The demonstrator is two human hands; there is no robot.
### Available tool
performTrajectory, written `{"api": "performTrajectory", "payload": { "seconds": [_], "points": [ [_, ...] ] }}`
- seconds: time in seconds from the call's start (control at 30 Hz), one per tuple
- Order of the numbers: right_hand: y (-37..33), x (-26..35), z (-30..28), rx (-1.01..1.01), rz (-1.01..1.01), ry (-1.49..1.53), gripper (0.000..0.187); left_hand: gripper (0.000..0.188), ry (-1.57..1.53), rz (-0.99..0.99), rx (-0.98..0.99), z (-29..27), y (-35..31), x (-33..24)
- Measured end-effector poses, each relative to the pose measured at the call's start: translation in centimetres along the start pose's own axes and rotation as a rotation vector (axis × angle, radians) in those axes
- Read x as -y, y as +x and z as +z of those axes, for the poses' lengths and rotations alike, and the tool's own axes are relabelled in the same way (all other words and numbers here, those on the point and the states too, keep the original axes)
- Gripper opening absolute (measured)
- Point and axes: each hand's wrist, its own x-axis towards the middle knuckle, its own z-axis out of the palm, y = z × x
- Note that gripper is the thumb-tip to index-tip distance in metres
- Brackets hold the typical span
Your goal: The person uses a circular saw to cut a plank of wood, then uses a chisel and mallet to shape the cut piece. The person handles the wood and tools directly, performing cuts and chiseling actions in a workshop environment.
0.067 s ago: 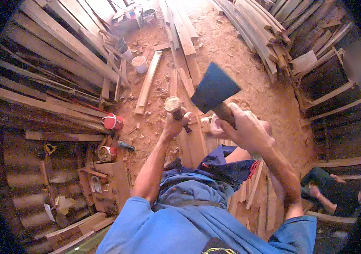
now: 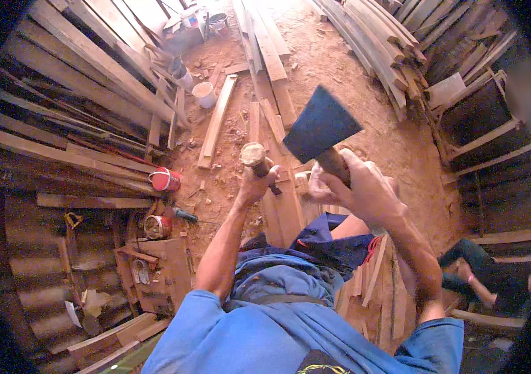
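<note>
My left hand [image 2: 255, 187] is closed round the wooden handle of a chisel [image 2: 253, 153]. The handle's pale, battered end faces up, and a bit of dark metal shows below my fist, over the plank [image 2: 283, 209]. My right hand [image 2: 365, 187] grips the short wooden handle of a tool with a broad, dark, flat blade [image 2: 321, 124]. That blade is raised to the right of the chisel, apart from it. A pale wooden piece [image 2: 301, 184] lies between my hands, partly hidden behind the right one.
Long boards [image 2: 265, 37] run ahead on the dusty floor. Another board [image 2: 219, 121] lies left of them near a white bucket [image 2: 204, 94]. A red bucket [image 2: 166, 179] stands at left. Timber stacks [image 2: 377, 43] line both sides. Another person [image 2: 483, 274] is low at the right.
The dark blade has shifted slightly up and to the right with my right hand. My left hand and the chisel stay almost where they were. The other person's arm has moved a little.
</note>
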Motion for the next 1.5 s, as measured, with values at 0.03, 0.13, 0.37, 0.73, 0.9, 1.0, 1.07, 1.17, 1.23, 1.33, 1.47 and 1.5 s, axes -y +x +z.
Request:
{"api": "performTrajectory", "payload": {
  "seconds": [0.03, 0.13, 0.37, 0.73, 0.9, 1.0, 1.07, 1.17, 1.23, 1.33, 1.47, 1.5],
  "points": [
    [-0.1, 0.6, -0.8, -0.031, 0.005, 0.070, 0.033, 0.013, 0.056, -0.006, 0.012, 0.0, 0.1, 0.0],
    [-0.4, 2.3, -2.7, -0.095, 0.047, 0.153, 0.036, 0.013, 0.145, -0.027, 0.059, 0.5, 0.4, 0.2],
    [-1.0, 4.2, -5.6, -0.155, 0.048, 0.243, 0.034, 0.017, 0.362, -0.026, 0.065, 0.9, 1.2, -0.7],
    [3.3, 4.5, 2.2, 0.072, -0.116, -0.206, 0.032, 0.013, 0.265, 0.120, 0.020, -0.4, 1.8, 1.8],
    [0.9, -0.9, 1.7, 0.010, -0.040, -0.122, 0.036, 0.014, -0.097, 0.003, -0.195, -3.2, 1.2, 1.2],
    [-1.8, -1.6, 0.9, -0.082, 0.019, 0.186, 0.034, 0.016, -0.004, 0.100, -0.150, -3.7, 0.9, 0.0],
    [-2.6, -1.4, 0.7, -0.116, 0.105, 0.320, 0.032, 0.016, -0.068, 0.198, -0.103, -2.5, 1.5, -0.7],
    [-3.5, -1.2, 0.2, -0.191, 0.118, 0.365, 0.030, 0.016, 0.046, 0.138, -0.036, 0.4, 3.0, -1.2],
    [-4.0, -1.0, -0.2, -0.189, 0.135, 0.378, 0.030, 0.018, 0.128, 0.031, 0.028, 1.7, 3.7, -1.4],
    [-5.1, -0.7, -0.7, -0.188, 0.141, 0.443, 0.031, 0.018, 0.107, 0.062, -0.091, 3.2, 3.9, -1.4],
    [-6.2, -0.2, -1.2, -0.163, 0.197, 0.478, 0.032, 0.013, 0.039, 0.082, -0.127, 3.9, 3.3, -1.0],
    [-6.4, -0.2, -1.2, -0.169, 0.191, 0.481, 0.032, 0.012, 0.048, 0.090, -0.107, 4.0, 3.1, -0.9]
  ]
}}
